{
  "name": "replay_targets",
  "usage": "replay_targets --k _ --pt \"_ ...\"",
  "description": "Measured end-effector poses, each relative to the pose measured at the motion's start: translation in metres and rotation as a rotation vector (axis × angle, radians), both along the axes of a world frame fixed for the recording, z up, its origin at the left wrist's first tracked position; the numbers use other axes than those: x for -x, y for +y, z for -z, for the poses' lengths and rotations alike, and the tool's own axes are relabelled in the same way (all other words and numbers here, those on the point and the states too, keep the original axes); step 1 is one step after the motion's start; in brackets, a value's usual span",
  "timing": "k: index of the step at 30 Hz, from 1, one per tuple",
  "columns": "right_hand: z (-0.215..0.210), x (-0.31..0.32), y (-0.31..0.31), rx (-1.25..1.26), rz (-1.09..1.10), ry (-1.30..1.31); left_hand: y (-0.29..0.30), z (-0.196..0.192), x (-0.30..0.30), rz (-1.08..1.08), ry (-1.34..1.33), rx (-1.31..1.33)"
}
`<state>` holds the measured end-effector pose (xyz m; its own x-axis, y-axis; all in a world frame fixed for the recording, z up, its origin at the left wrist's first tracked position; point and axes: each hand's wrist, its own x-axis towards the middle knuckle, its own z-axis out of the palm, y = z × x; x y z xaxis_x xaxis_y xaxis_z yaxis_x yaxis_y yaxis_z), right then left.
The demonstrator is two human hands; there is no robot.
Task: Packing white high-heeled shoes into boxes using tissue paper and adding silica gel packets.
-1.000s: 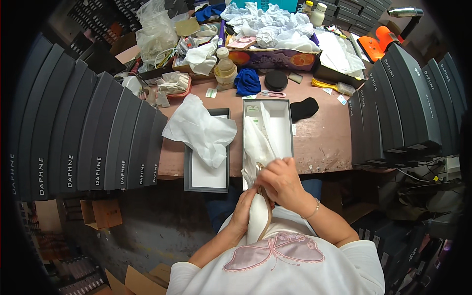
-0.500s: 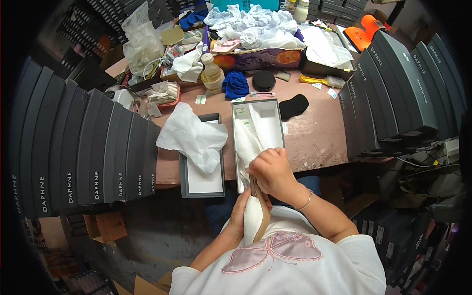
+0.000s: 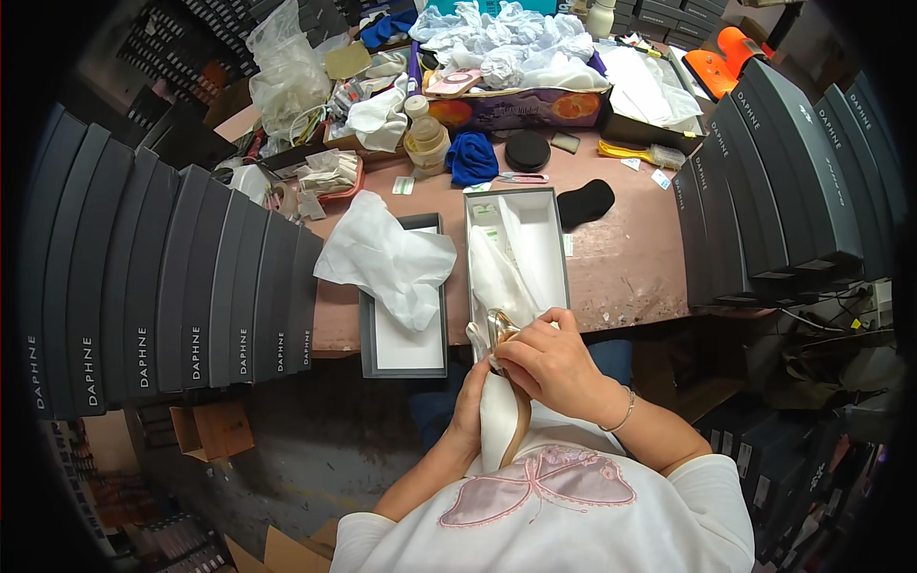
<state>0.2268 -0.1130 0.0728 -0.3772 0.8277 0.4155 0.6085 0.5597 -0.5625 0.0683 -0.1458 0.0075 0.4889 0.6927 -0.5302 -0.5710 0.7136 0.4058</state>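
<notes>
A white shoe point(image 3: 497, 420) with a tan sole is held close against my shirt, its toe toward me. My left hand point(image 3: 468, 406) is wrapped around its side. At the shoe's far end, beside a shiny gold-coloured part point(image 3: 501, 329), the bent fingers of my right hand point(image 3: 549, 358) are pinched together; exactly what they grip there is partly hidden. Just beyond my hands lies a grey shoebox point(image 3: 565, 253) with a white lining. In it rests a long white form point(image 3: 493, 272), and I cannot tell whether it is a shoe or paper.
White tissue paper point(image 3: 392, 258) drapes over a grey box lid point(image 3: 368, 334) at the left. Stacked shoeboxes flank the table, left point(image 3: 172, 286) and right point(image 3: 778, 181). Farther back are a blue cloth point(image 3: 472, 159), a black round tin point(image 3: 527, 151), a bottle point(image 3: 426, 143) and a carton of crumpled paper point(image 3: 516, 110).
My right hand has moved slightly toward me and right, and the gold-coloured part at the shoe's far end now shows. My left hand still holds the shoe. The whole view has shifted slightly.
</notes>
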Motion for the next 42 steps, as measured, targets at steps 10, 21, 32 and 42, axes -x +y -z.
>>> replay_targets --k 10,21,32,42 --pt "0.015 0.006 0.011 -0.081 0.014 -0.1 -0.001 -0.012 0.004 0.101 0.177 -0.08" --pt "0.012 0.001 0.011 -0.106 -0.002 -0.158 -0.004 0.004 0.009 0.175 0.087 -0.122" --pt "0.01 -0.004 0.029 0.04 0.073 0.054 0.001 -0.013 -0.004 0.082 0.182 -0.013" --pt "-0.008 -0.013 0.005 0.197 -0.066 0.13 0.004 -0.006 -0.001 0.033 0.003 0.046"
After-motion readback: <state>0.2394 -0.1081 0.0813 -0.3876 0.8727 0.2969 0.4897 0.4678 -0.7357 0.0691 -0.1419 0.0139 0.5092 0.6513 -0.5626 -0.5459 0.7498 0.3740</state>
